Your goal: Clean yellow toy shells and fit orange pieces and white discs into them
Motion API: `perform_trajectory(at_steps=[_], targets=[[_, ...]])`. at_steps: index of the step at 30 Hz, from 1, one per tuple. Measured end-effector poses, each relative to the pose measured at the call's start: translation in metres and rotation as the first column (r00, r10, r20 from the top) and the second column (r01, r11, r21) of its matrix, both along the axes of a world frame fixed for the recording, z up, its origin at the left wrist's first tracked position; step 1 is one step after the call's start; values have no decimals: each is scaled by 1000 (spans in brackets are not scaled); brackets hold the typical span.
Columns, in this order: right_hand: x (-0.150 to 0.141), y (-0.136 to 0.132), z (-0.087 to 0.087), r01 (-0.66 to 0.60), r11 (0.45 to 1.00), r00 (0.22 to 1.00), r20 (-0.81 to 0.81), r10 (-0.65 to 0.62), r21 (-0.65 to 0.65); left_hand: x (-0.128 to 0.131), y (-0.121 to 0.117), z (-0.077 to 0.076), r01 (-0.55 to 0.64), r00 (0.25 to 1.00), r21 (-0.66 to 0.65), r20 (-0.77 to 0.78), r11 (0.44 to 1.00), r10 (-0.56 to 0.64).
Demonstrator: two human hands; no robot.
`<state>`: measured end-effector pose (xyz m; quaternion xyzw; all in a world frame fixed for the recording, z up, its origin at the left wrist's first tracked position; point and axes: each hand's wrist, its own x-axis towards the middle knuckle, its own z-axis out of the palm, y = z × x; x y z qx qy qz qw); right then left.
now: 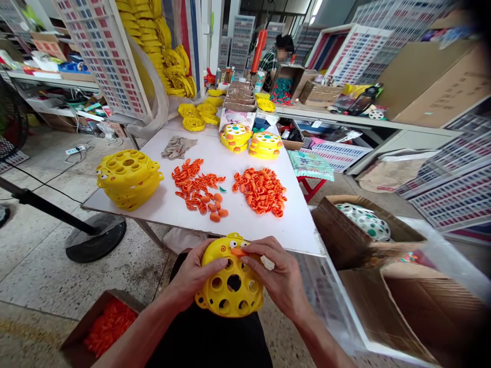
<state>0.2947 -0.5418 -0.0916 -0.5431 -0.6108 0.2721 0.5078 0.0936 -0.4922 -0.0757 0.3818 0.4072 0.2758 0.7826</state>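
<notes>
The right hand (279, 278) pinches the orange piece (238, 252) just left of its fingertips, long axis roughly sideways, against the yellow shell (234, 298) gripped right of the left hand (194, 273).

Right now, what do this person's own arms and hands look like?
The left hand and right hand are human and ungloved; no ring, watch or cable shows. The left forearm and right forearm are bare, with no sleeves in view.
</notes>
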Motion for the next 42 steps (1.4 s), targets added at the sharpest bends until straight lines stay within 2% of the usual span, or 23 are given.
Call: perform_trajectory(at_steps=[8, 12, 14, 16, 19, 22, 26, 29, 33, 37, 42], targets=[[-1, 2, 4, 5, 1000, 1000, 27, -4, -10, -1, 0, 8, 67, 998, 24, 13, 997, -67], [1, 0, 6, 11, 994, 1000, -6, -12, -105, -4, 1, 12, 83, 996, 13, 29, 996, -83], [4, 1, 8, -49, 973, 997, -75, 33, -224, -6, 1, 13, 99, 995, -12, 31, 995, -99], [6, 2, 9, -169, 927, 974, -203, 104, -334, -7, 1, 13, 127, 991, -12, 34, 992, -127], [8, 7, 11, -266, 880, 928, -352, 123, -393, -9, 2, 12, 153, 988, 24, 20, 988, -153], [7, 11, 13, -272, 871, 907, -411, 91, -409, -11, 4, 12, 138, 990, 46, 0, 989, -138], [1, 14, 15, -392, 839, 827, -545, 141, -378, -10, 7, 16, 129, 991, 68, 19, 989, -131], [-4, 14, 13, -350, 865, 835, -538, 114, -359, -11, 7, 17, 116, 993, 67, 28, 991, -118], [-7, 15, 5, -371, 851, 804, -587, 94, -371, -15, 7, 14, 104, 993, 75, 42, 992, -108], [-10, 15, -3, -342, 861, 779, -626, 35, -377, -22, 8, 8, 164, 985, 100, 45, 981, -169], [-15, 12, -1, -357, 867, 816, -568, 110, -346, -28, 10, 2, 178, 983, 120, 17, 977, -181]])
